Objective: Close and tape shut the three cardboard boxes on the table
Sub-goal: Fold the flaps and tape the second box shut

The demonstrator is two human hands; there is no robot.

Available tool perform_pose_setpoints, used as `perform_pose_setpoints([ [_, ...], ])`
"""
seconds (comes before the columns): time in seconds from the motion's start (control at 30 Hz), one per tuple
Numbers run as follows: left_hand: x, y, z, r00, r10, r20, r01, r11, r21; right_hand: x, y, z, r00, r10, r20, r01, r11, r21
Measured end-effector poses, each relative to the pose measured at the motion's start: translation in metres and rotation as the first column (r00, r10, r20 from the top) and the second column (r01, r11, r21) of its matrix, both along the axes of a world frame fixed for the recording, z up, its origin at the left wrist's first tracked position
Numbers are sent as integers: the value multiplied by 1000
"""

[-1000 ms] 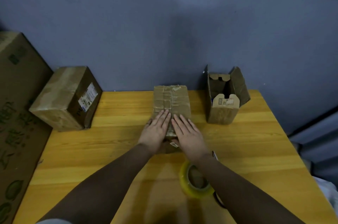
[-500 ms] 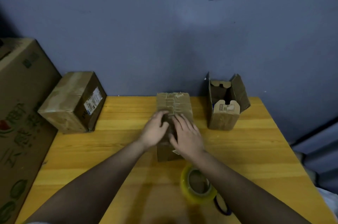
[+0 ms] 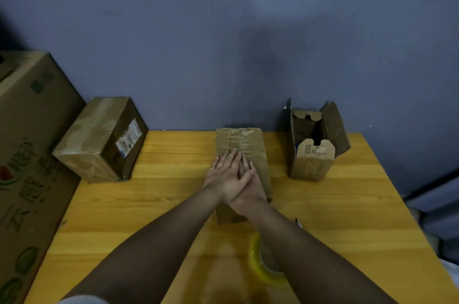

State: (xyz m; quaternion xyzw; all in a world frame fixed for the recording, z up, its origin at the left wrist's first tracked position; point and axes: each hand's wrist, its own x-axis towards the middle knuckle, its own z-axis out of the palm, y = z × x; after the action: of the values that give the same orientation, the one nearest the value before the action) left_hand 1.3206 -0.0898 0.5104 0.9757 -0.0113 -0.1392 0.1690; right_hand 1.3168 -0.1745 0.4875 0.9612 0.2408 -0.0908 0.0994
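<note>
Single head-worn wide-angle view, looking forward and steeply down from above near edge of wooden worktop (image 3: 173, 204). Facing blue-grey wall (image 3: 223, 43) running behind far edge. Forearms entering from bottom, close to lens. Wide lens bending straight edges toward frame sides. No second view sharing scene.

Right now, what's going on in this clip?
A person is pressing both hands flat on the top of the middle cardboard box, the left hand lying partly over the right hand, apparently smoothing tape along its seam. The taped box at the table's left edge looks finished. The small box on the right stands with its flaps open. A roll of clear tape lies near the right forearm on the wooden table.
</note>
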Motion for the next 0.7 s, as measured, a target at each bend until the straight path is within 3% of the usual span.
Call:
perform_pose_setpoints([
  [0.07,0,-1,4,1000,2,0,-2,999,-36,2,-2,-1,1000,6,-15,-6,1000,8],
  [0.13,3,-1,9,997,57,58,-48,988,-146,6,-2,-4,997,-31,-78,46,977,207],
  [0.2,10,-1,14,971,157,178,-105,957,-270,10,0,2,977,-182,-109,211,791,575],
  [0.23,15,-2,16,954,192,229,-117,944,-307,16,-1,6,964,-248,-98,247,692,678],
  [0.27,20,-2,18,943,201,264,-113,942,-316,23,-3,12,961,-271,-48,226,679,698],
  [0.33,31,0,19,945,152,290,-78,965,-252,37,-10,21,975,-222,18,169,793,586],
  [0.4,42,4,15,966,70,249,-37,990,-136,54,-18,23,985,-174,-15,163,887,432],
  [0.5,48,6,2,987,-20,159,19,1000,9,65,-25,12,988,-130,-79,149,922,357],
  [0.7,49,8,-14,991,-63,116,55,996,71,65,-25,1,993,-108,-53,119,950,288],
])
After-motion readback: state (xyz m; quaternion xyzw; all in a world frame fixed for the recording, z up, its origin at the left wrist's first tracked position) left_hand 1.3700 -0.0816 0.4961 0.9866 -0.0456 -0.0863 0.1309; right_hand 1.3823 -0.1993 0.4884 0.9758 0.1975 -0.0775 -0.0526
